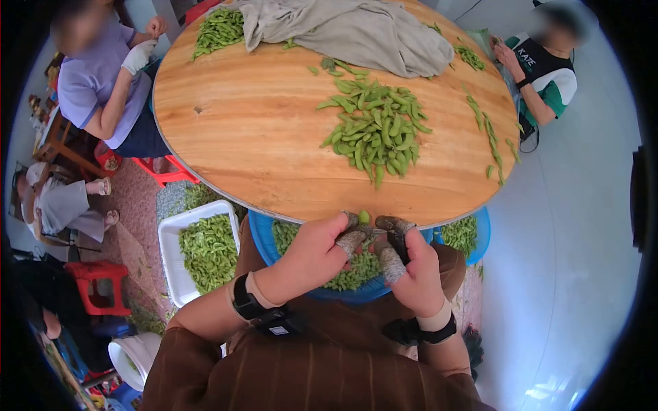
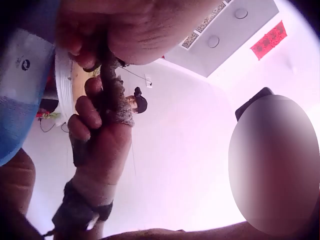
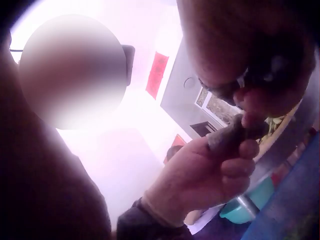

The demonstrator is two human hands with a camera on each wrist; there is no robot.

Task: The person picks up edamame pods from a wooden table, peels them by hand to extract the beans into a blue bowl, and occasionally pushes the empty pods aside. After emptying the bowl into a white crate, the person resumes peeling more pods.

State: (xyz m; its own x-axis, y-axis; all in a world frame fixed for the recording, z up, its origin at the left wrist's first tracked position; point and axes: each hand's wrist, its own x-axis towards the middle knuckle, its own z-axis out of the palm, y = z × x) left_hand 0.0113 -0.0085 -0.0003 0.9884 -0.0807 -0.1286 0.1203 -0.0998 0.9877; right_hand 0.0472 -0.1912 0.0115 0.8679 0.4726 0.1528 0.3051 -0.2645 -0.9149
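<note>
In the head view my hands meet at the near edge of the round wooden table [image 1: 274, 185], over a blue basin [image 1: 259, 236] of green beans [image 1: 349, 275]. My left hand [image 1: 308, 250], thumb and index finger wrapped in grey covering, pinches a green bean pod [image 1: 364, 217]. Facing it, my right hand [image 1: 419, 274] has similar wraps and pinches the pod from the other side. Both wrist views show the fingertips drawn together, with the pod mostly hidden behind them. A heap of bean pods [image 1: 380, 130] lies on the tabletop beyond the hands.
A grey cloth [image 1: 349, 34] covers the table's far side, with more pods [image 1: 219, 31] beside it. A white tub [image 1: 164, 250] of pods stands left of the basin. People sit at far left and right. A red stool [image 1: 99, 274] and white bucket [image 1: 133, 349] are at left.
</note>
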